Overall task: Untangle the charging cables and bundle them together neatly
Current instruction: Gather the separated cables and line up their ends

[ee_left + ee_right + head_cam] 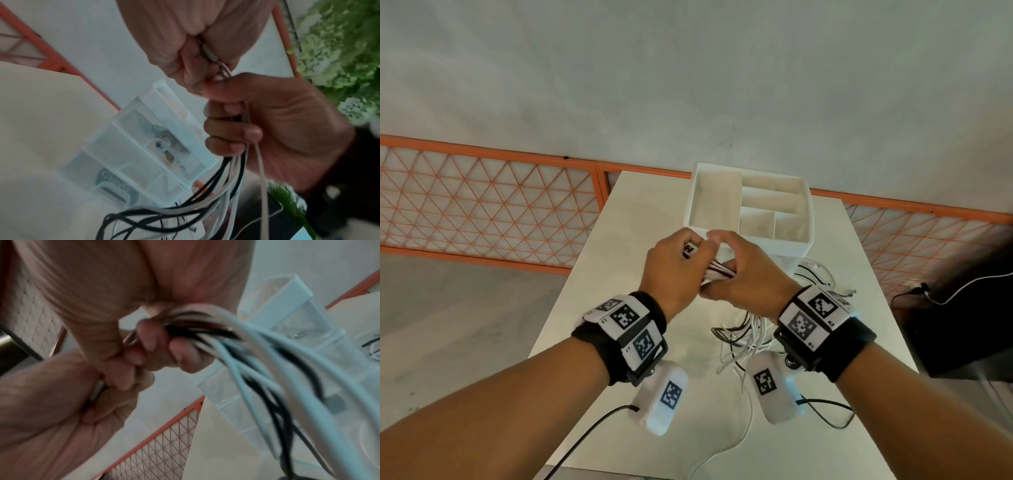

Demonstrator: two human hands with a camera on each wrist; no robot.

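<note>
Both hands meet above the white table, and a bunch of white and black charging cables runs between them. My left hand curls round one end of the bunch, where plug ends show in its fist. Just to the right, my right hand grips the bunch, fingers wrapped round it. Below the hands the cables hang down in crossing loops to a loose heap on the table. In the right wrist view the strands fan out from the fist.
A white box with dividers stands at the table's far end, just behind the hands. More cable lies beside it. An orange mesh fence runs behind the table. A dark object stands at the right.
</note>
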